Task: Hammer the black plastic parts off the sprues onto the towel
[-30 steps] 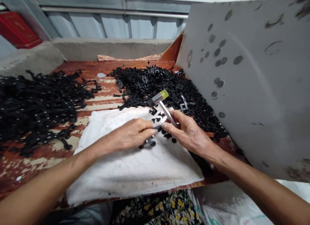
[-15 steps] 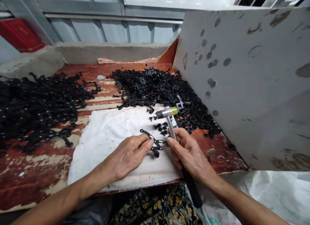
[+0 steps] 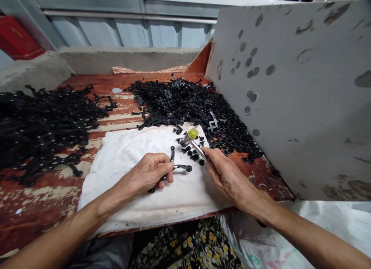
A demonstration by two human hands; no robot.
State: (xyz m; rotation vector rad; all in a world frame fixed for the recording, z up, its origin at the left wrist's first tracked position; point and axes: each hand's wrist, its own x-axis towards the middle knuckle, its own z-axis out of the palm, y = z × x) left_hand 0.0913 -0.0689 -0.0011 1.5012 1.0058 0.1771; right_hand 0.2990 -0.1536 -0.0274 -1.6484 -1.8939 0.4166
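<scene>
My left hand [image 3: 150,172] pinches a black jointed part [image 3: 182,167], whose thin arms stick out past the fingers above the white cloth [image 3: 116,161]. My right hand [image 3: 226,176] is closed round a hammer [image 3: 198,148] with a metal shaft and a yellow face turned up. The hammer's head hangs over several small black round pieces [image 3: 193,156] at the cloth's right side. Most of its handle is hidden by my right hand and forearm.
Behind the cloth lies a large heap of black parts [image 3: 179,99]. Another heap [image 3: 43,122] covers the left of the worn red table [image 3: 43,203]. A stained grey board [image 3: 290,107] stands along the right. A low concrete ledge [image 3: 92,60] runs behind.
My left hand has drawn left with the black part, which has turned and left my right fingers. My right hand has shifted its hold, and the hammer's head has swung round, yellow face up.
</scene>
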